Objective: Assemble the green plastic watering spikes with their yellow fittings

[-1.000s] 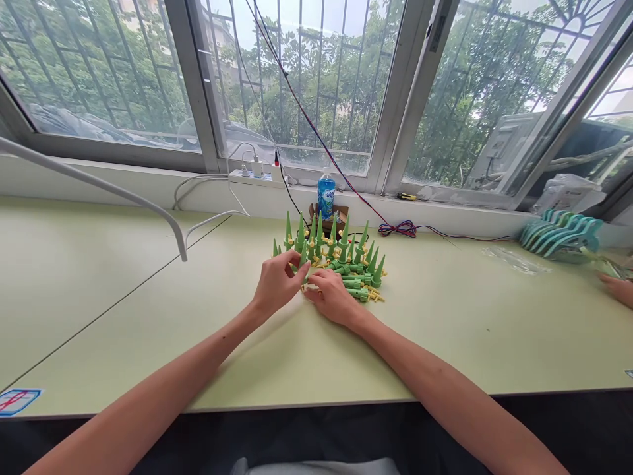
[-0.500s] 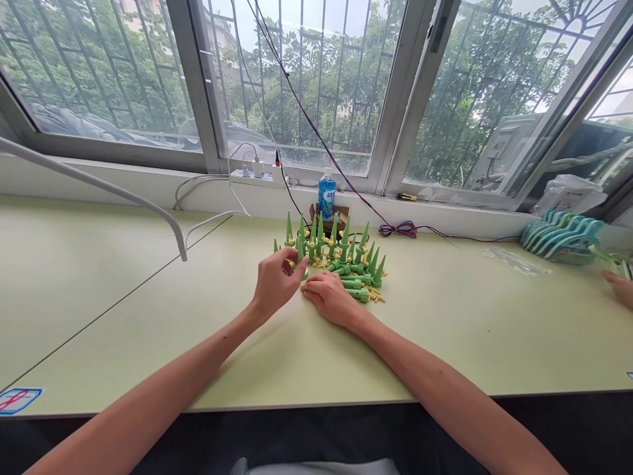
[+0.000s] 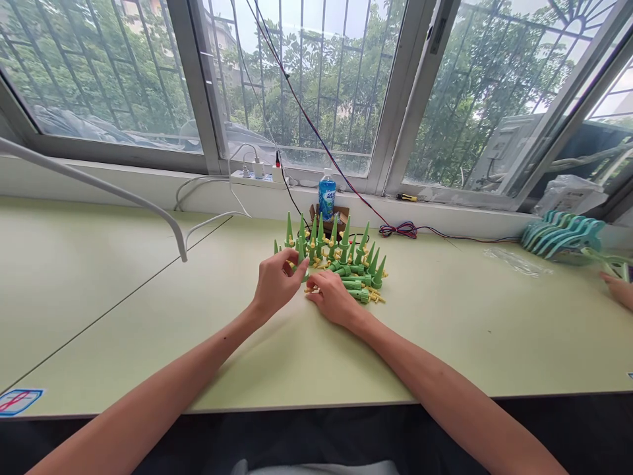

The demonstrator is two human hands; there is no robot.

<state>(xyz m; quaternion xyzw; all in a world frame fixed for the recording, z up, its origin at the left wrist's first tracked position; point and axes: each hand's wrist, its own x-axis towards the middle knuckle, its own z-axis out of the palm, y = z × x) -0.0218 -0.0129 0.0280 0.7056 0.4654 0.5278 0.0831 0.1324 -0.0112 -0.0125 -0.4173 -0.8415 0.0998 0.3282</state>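
A cluster of green cone-shaped spikes with yellow fittings (image 3: 341, 254) stands and lies on the pale green table (image 3: 445, 330), mid-distance. My left hand (image 3: 277, 285) is closed, pinching one green cone (image 3: 300, 256) at the cluster's near left edge. My right hand (image 3: 333, 297) rests knuckles-up just right of it, fingers curled onto a small yellow piece (image 3: 311, 289) on the table. Several cones lie flat beside my right hand (image 3: 357, 287).
A blue-labelled bottle (image 3: 326, 194) and a small brown box stand behind the cluster. Cables, a power strip (image 3: 254, 173) and a red-black wire (image 3: 398, 229) run along the windowsill. Teal hangers (image 3: 561, 231) lie far right, near another person's hand (image 3: 618, 288). A white tube (image 3: 99, 188) arcs on the left.
My right hand has shifted slightly and a yellow piece now shows under its fingertips. My left hand stays pinched on the green cone. The other person's hand at the right edge moved a little.
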